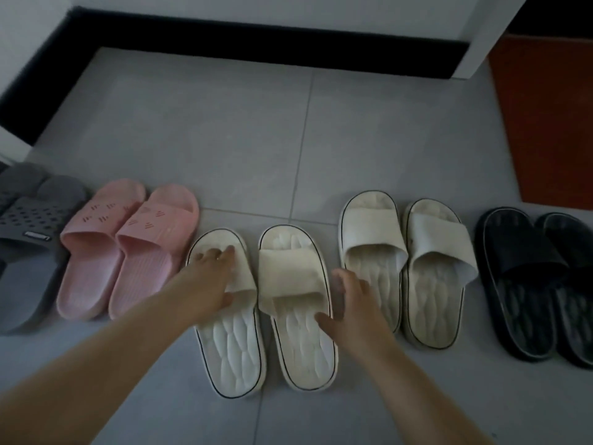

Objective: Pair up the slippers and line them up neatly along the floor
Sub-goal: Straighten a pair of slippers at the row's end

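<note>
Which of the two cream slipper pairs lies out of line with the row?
The left cream pair, beside the pink pair: it lies nearer the person than the other pairs, with the left hand and right hand on it.

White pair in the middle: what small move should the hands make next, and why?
Probably slide the white pair forward, away from the person. It sits nearer the camera than the pink pair and the cream pair, so its toes break the line. The left hand and the right hand each hold one of its slippers.
</note>
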Demonstrator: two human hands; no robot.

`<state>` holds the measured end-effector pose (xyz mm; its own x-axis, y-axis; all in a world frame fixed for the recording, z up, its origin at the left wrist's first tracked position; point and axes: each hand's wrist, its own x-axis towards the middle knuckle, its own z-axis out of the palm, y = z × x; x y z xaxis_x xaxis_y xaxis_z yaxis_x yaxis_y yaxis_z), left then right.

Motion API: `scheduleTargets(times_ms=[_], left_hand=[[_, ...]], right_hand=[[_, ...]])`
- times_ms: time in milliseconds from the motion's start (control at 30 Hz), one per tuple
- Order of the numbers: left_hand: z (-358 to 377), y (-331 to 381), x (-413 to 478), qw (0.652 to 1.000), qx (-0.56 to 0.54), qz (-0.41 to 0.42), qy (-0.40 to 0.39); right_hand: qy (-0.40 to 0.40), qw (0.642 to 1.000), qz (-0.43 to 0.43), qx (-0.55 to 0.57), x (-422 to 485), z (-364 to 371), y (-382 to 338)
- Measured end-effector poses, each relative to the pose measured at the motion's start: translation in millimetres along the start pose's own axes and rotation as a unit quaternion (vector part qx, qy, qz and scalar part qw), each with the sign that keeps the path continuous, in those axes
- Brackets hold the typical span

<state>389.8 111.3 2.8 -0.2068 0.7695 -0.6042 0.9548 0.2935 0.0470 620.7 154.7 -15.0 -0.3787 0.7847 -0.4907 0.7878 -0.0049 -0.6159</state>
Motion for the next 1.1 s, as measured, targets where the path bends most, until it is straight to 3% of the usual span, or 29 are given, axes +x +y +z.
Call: scheduleTargets(times_ms=[100, 333, 533, 833, 967, 1100], left_hand=[[-10.8, -3.2, 7.5, 0.999, -0.032, 0.016, 0.008], [-37.9, -11.5, 44.5, 0.998, -0.024, 0.043, 0.024], [-44.5, -18.5, 63.0, 0.998, -0.019, 0.025, 0.06], [-43.0, -6.7, 44.5, 0.99, -0.083, -0.045, 0.104], [-87.9, 3.6, -0.6, 0.996, 0.047, 0.027, 0.077], [-156.2, 3.7, -53.2, 0.994, -0.005, 0.04, 0.102]], right_hand=[[-0.051, 0.99, 0.035, -0.128, 19.7, 10.2, 4.9], [0.04, 0.975, 0.024, -0.217, 57.0, 26.2, -15.9], [0.015, 0.978, 0.034, -0.204, 75.9, 18.0, -32.7], [-0.006, 0.956, -0.025, -0.292, 71.3, -1.7, -40.2], [-0.042, 0.964, -0.037, -0.261, 60.9, -18.0, -38.7], [-0.042, 0.978, -0.032, -0.2, 46.8, -28.7, -55.4]])
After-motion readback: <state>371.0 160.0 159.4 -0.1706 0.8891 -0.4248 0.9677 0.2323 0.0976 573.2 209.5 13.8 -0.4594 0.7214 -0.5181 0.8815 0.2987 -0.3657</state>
